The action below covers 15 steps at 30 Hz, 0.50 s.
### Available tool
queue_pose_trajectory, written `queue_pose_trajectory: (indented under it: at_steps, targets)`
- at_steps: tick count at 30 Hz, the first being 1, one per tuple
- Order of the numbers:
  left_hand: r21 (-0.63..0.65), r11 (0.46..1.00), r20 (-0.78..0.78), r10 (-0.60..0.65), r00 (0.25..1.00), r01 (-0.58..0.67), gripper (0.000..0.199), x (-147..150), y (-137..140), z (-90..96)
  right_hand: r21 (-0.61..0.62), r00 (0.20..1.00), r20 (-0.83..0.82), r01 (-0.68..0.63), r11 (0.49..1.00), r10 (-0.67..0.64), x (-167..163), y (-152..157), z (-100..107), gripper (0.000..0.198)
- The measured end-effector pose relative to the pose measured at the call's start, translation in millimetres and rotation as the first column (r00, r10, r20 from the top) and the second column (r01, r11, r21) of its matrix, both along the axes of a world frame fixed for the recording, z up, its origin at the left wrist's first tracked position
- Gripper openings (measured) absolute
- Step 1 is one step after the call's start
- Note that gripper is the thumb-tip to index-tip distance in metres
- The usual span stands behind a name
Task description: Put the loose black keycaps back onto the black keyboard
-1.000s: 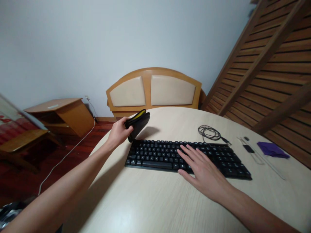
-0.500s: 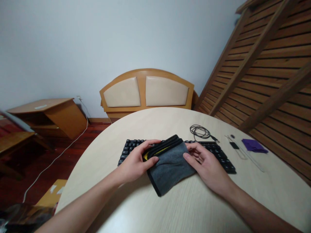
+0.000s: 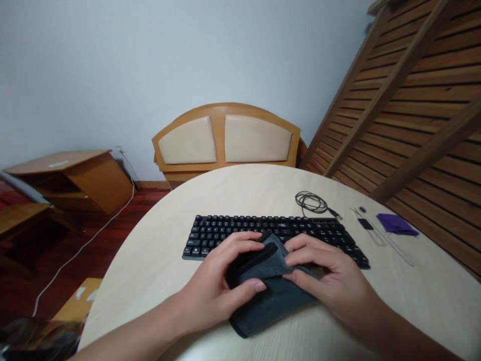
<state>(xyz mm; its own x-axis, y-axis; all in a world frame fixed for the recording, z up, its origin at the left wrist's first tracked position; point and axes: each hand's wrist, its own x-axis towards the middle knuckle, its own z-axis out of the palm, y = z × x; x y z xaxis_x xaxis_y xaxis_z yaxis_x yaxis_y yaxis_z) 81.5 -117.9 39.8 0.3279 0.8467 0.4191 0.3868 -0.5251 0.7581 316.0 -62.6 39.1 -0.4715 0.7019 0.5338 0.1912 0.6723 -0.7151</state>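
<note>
A dark grey cloth [image 3: 278, 298] with black edging lies folded between my two hands, just in front of the keyboard. My left hand [image 3: 225, 278] grips its left side, thumb on top and fingers over the far edge. My right hand [image 3: 330, 276] pinches the cloth's right side between thumb and fingertips. Behind the hands the black keyboard [image 3: 221, 225] lies flat on the table; the cloth and fingers cover part of its near edge.
A coiled black USB cable [image 3: 311, 202] lies behind the keyboard on the round table [image 3: 169, 210]. To the right are a purple cloth [image 3: 397, 224], a thin white stick-like tool [image 3: 394, 247] and a small tool with a black block [image 3: 365, 224]. A wooden headboard [image 3: 221, 135] stands beyond.
Both hands have brought the cloth down and nearer to me, uncovering more keyboard. Its upper part is now folded over, and the yellow inside no longer shows.
</note>
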Motion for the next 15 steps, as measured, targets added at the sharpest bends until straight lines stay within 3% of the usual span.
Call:
queue_pose_trajectory:
  at_steps: [5,8,12,15]
  targets:
    - [-0.094,0.996,0.051,-0.004,0.999,0.009,0.02,6.7,-4.7,-2.0,0.069,0.996,0.007,-0.092,0.993,0.092,-4.1,-9.3,3.0,0.011]
    - [-0.109,0.994,0.131,0.041,0.99,-0.027,0.006,6.5,-2.0,-2.8,0.008,0.993,0.069,-0.1,0.995,0.099,-3.7,-10.4,0.7,0.008]
    - [-0.156,0.976,0.264,0.189,0.946,-0.151,0.008,0.2,8.1,-1.7,-0.103,0.986,0.141,-0.076,0.992,0.09,-0.7,-7.2,-2.2,0.009]
    - [-0.212,0.963,0.309,0.228,0.924,-0.166,0.01,-5.5,15.6,0.3,-0.175,0.988,0.139,-0.045,0.984,0.07,-0.5,-3.8,-3.6,0.012]
